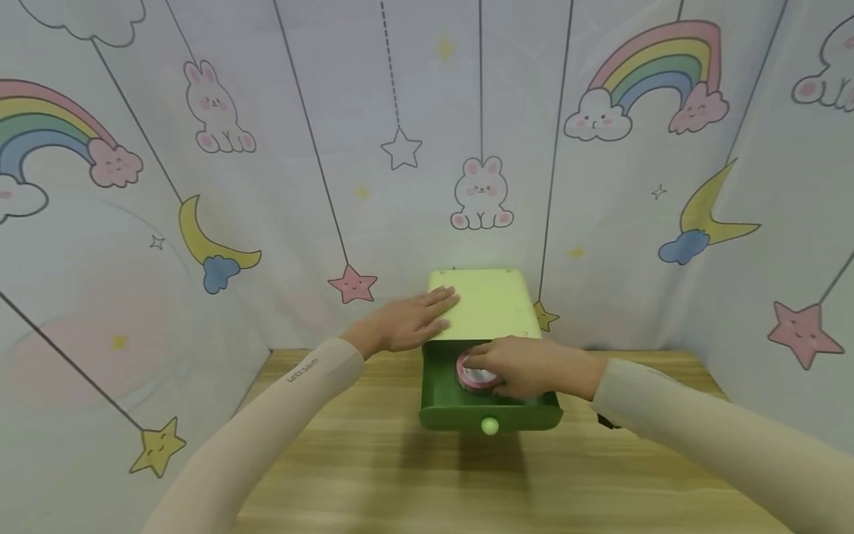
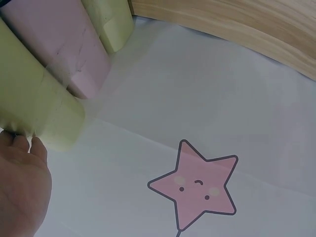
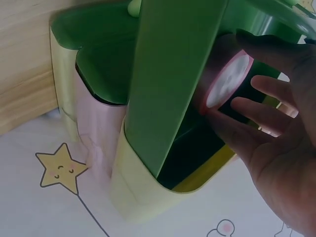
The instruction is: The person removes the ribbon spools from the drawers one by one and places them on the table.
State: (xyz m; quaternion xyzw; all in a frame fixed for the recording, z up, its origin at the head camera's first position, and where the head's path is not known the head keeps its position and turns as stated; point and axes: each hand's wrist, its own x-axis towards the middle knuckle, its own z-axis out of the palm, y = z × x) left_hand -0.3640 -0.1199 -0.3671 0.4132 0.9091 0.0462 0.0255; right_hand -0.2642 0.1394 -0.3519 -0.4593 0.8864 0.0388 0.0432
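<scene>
A green drawer with a pale round knob is pulled out of a yellow-green drawer cabinet. Inside it is a pink-rimmed roll of tape with a whitish middle. Reaching over the drawer from the right, my right hand holds the roll; in the right wrist view, thumb and forefinger span the opposite sides of the tape roll. My left hand rests flat on the cabinet top near its left edge. The left wrist view catches the left hand's fingers against the yellow casing.
Below the pulled-out drawer, a pink tier and another yellow tier have their green drawers pushed in. The cabinet stands on a wooden table against a printed cloth backdrop, which also hangs on both sides.
</scene>
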